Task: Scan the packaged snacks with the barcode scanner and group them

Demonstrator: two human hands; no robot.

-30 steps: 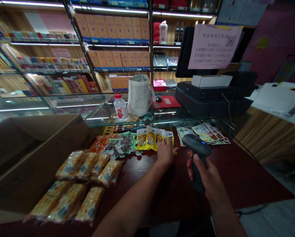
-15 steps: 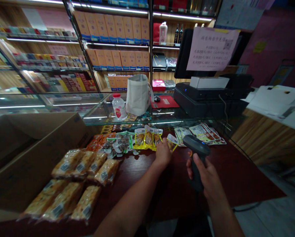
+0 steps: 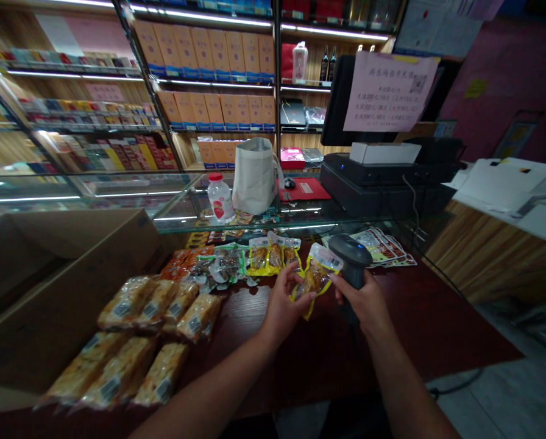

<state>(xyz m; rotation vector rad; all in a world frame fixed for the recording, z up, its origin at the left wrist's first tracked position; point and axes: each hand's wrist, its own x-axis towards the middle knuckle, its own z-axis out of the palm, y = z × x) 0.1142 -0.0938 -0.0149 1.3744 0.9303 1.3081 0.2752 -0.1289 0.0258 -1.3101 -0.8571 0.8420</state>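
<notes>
My left hand [image 3: 286, 300] grips a yellow-edged clear snack packet [image 3: 317, 275] by its lower left side, tilted up off the dark red table [image 3: 264, 323]. Inside the packet is a brown piece of food, and a pale printed strip runs along its top. Closed around the handle of a black barcode scanner [image 3: 353, 259] is my right hand [image 3: 363, 300], its fingertips close to the packet's right edge. Several similar yellow packets [image 3: 273, 256] lie just behind my left hand. To their left are packets with green edges [image 3: 222, 265] and orange packets [image 3: 186, 261].
Wrapped bread-like packs [image 3: 117, 366] lie at the left beside an open cardboard box [image 3: 72, 274]. Flat white packets [image 3: 382, 247] rest at the back right. On the glass counter stand a bottle [image 3: 220, 201], a cloth bag [image 3: 255, 177] and a monitor [image 3: 339, 100] with a paper sheet.
My left hand has lifted one yellow packet from the row and brought it nearer. The scanner in my right hand has moved left, up beside the packet.
</notes>
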